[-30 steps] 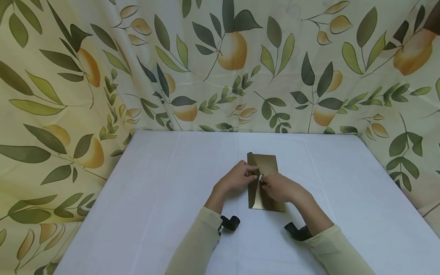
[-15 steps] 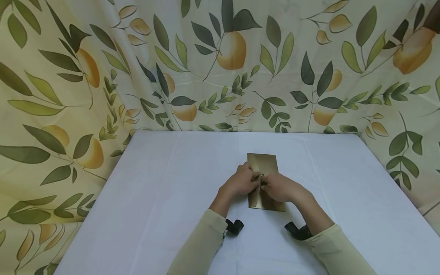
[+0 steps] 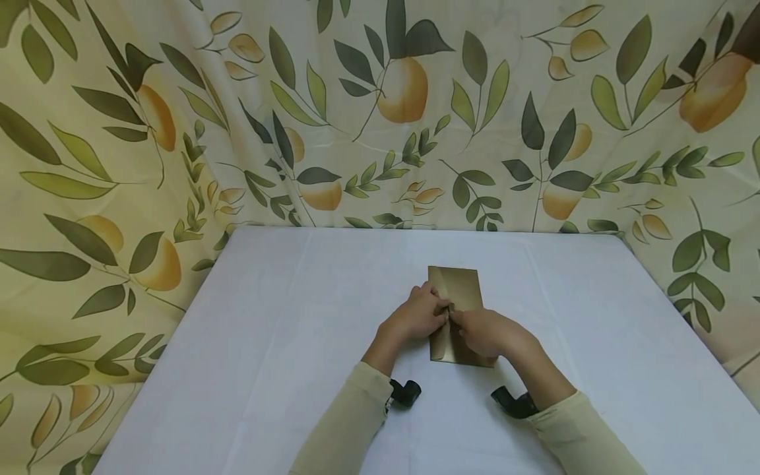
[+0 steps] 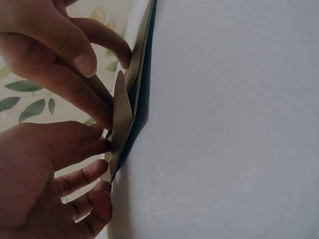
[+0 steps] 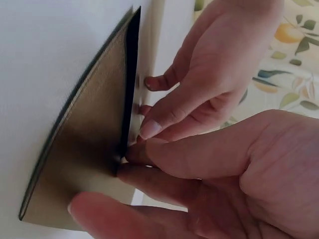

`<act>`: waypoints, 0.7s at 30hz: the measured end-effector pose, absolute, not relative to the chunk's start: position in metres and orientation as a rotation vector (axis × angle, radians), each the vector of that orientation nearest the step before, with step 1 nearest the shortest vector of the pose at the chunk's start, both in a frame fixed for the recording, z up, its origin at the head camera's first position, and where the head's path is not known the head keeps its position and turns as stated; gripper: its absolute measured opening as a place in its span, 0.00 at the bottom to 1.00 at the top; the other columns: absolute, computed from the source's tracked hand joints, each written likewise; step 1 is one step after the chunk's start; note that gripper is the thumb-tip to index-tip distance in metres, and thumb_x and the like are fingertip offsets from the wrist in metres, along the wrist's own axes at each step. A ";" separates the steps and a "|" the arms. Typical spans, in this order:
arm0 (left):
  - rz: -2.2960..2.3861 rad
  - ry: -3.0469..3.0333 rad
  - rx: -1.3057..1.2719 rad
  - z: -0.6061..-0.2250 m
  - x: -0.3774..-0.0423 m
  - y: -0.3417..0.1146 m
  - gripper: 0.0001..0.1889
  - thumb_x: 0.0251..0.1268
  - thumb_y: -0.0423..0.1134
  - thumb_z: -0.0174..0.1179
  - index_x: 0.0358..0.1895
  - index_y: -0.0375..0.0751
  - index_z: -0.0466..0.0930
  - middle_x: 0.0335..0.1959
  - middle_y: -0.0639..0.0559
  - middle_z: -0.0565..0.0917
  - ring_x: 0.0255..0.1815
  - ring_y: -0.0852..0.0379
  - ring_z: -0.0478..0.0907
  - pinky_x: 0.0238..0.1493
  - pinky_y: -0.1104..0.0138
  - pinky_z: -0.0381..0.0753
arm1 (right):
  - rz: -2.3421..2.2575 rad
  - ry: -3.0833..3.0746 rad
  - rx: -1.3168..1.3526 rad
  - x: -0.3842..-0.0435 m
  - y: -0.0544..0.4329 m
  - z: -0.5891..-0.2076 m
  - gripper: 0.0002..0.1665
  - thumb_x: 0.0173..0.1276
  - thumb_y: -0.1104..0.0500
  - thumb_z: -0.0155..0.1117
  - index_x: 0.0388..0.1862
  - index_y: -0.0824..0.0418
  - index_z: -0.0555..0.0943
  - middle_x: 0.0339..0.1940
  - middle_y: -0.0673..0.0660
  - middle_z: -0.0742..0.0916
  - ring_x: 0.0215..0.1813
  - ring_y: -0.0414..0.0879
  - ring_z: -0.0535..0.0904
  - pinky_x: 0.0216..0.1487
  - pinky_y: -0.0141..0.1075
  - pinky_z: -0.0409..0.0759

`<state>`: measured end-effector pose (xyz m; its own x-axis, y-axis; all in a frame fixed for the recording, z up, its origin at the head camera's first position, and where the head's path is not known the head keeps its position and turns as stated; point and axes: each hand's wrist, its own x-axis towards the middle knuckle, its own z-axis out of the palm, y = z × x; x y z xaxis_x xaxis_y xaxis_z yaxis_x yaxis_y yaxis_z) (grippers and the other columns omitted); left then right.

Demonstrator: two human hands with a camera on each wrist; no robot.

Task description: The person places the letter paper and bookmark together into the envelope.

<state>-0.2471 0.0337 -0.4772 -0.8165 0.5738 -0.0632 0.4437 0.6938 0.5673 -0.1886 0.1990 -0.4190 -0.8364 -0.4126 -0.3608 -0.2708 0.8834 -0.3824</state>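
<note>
A gold-brown envelope (image 3: 463, 285) with a long flap lies flat on the white table. In the left wrist view its flap (image 4: 121, 107) stands partly raised in a point. My left hand (image 3: 417, 318) comes in from the left, its thumb and fingertips holding the flap near its free edge. From the right, my right hand (image 3: 482, 332) pinches at the middle of that edge. A small dark piece (image 5: 119, 157) shows at its fingertips in the right wrist view. The fingers of both hands almost meet and hide most of it.
The white-covered table (image 3: 285, 316) surrounds the envelope. A curtain (image 3: 356, 132) with a fruit and leaf print hangs behind and to the left. Black camera mounts (image 3: 406, 394) sit at both wrists, close over the tabletop.
The flap, more raised a second ago, now lies lower over the envelope. My left hand moved slightly right and its index finger drew in. My right hand shifted slightly toward me.
</note>
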 end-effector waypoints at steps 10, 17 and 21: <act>0.657 2.708 0.860 -0.475 -0.246 0.034 0.19 0.80 0.41 0.57 0.68 0.45 0.81 0.53 0.52 0.71 0.49 0.55 0.66 0.43 0.69 0.72 | -0.421 2.656 -0.352 -0.184 0.191 -0.423 0.30 0.74 0.74 0.52 0.75 0.68 0.70 0.50 0.72 0.83 0.19 0.50 0.79 0.16 0.38 0.77; 0.127 2.885 0.800 -0.479 -0.226 0.050 0.19 0.82 0.42 0.51 0.69 0.51 0.79 0.59 0.53 0.69 0.56 0.53 0.66 0.38 0.66 0.74 | -0.389 2.677 -0.379 -0.183 0.187 -0.428 0.28 0.74 0.73 0.54 0.72 0.66 0.73 0.39 0.66 0.83 0.24 0.51 0.79 0.17 0.39 0.77; 0.024 2.881 0.798 -0.487 -0.218 0.052 0.21 0.83 0.44 0.48 0.74 0.53 0.74 0.62 0.56 0.67 0.58 0.54 0.64 0.39 0.66 0.73 | -0.379 2.667 -0.425 -0.182 0.190 -0.433 0.22 0.76 0.70 0.53 0.67 0.64 0.76 0.36 0.62 0.83 0.24 0.51 0.79 0.20 0.41 0.77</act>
